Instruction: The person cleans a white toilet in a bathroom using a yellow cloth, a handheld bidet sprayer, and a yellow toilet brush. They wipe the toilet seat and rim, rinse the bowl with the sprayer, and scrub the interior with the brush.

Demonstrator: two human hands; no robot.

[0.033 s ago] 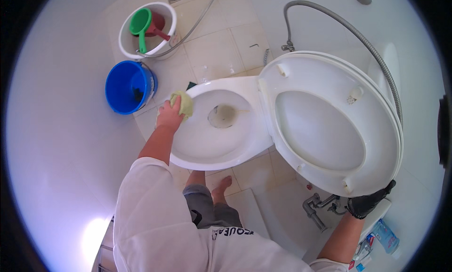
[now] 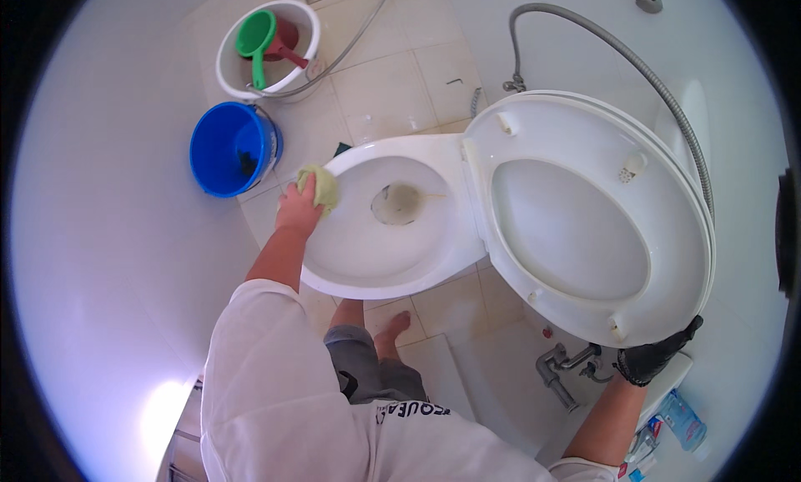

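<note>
Cloth (image 2: 324, 190), pale yellow-green and bunched, sits on the front rim of the toilet bowl (image 2: 380, 290), at the end away from the hinge. Your bare left hand (image 2: 299, 205) grasps it from above. It should be light and soft, and may slip on smooth porcelain if wet; a thick middle fold gives you the best hold. Your black-gloved right hand (image 2: 651, 361) touches the outer edge of the raised seat (image 2: 676, 257); you cannot tell whether its fingers close around it. The seat looks stiff, smooth and fairly light, best held by that edge. Count one cloth, one bowl, one seat and one lid (image 2: 571, 227) behind it. Farther out, you have one blue bucket (image 2: 209, 152) and one white tub (image 2: 224, 69) holding two dippers, one green (image 2: 255, 33), one red (image 2: 287, 38).
</note>
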